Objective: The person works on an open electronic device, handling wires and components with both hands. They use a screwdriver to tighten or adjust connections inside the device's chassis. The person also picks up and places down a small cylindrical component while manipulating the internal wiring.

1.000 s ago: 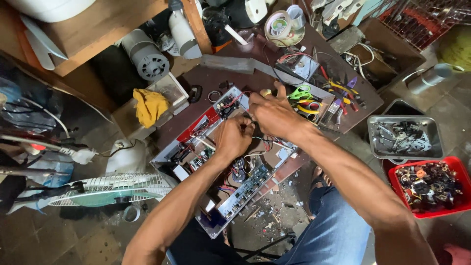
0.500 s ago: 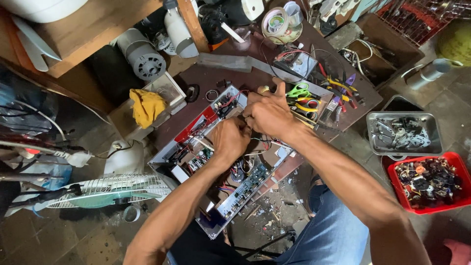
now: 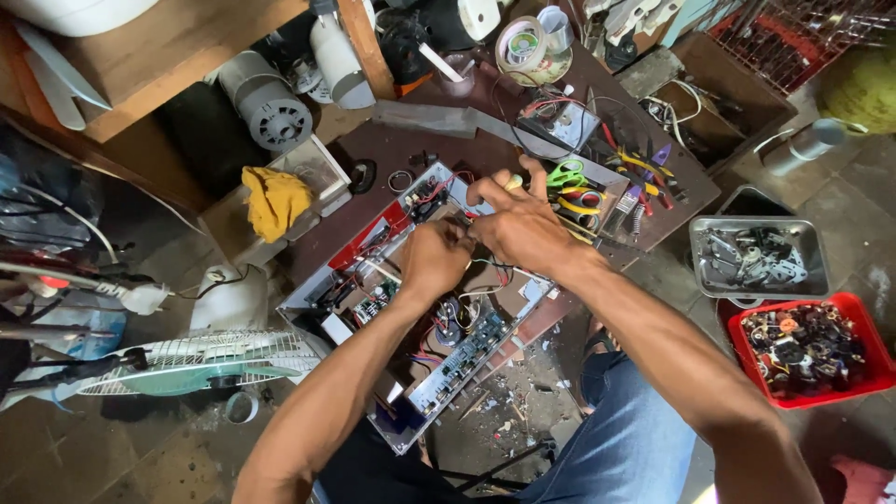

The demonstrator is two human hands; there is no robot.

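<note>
Head view: both hands meet over an opened amplifier chassis (image 3: 411, 308) that lies slantwise on a dark worktable (image 3: 485, 149) at the centre of the frame. The left hand (image 3: 434, 257) is curled shut, knuckles up, its fingertips pinched on something small among the wires (image 3: 490, 271); what it pinches cannot be made out. The right hand (image 3: 523, 224) touches the left at the fingertips, thumb and forefinger closed together over the same spot while the other fingers spread upward. Whether it grips a wire or a part cannot be told.

Inside the chassis, circuit boards (image 3: 457, 359) run toward the lower edge, with red and white wires between them. Just right of the hands lie pliers (image 3: 579, 191) with green, yellow and red handles. A yellow rag (image 3: 273, 199) sits left of the chassis on a small box. A tape roll (image 3: 521, 44) stands at the top centre, a grey motor (image 3: 271, 107) at the upper left. At the right edge, a metal tray (image 3: 758, 257) of parts sits above a red tray (image 3: 807, 350) of parts. A fan guard (image 3: 201, 359) lies at the lower left.
</note>
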